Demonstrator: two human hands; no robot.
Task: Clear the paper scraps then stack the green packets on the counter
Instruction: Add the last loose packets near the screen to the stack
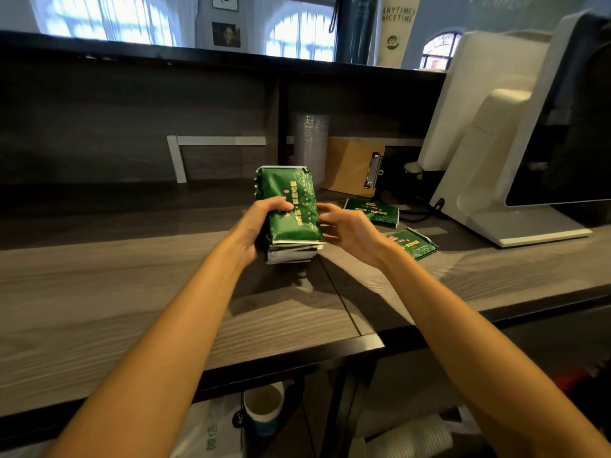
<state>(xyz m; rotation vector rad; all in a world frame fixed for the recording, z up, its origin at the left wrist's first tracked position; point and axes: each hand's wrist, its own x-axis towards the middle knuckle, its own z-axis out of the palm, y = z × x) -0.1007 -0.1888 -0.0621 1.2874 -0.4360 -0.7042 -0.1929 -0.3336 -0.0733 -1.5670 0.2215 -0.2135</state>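
A stack of several green packets (291, 209) with silver edges is held just above the wooden counter (115, 292). My left hand (261, 226) grips the stack's left side, thumb over the top packet. My right hand (347, 231) holds the stack's right side with curled fingers. Two more green packets lie flat on the counter to the right: one (372, 211) further back and one (413, 242) nearer, partly hidden behind my right wrist. No paper scraps are visible.
A white point-of-sale terminal (515, 160) stands at the right. A brown clipboard (353, 166) and a sleeve of clear cups (310, 143) lean against the back panel. Below the counter are a paper cup (264, 408) and stacked white cups (413, 438).
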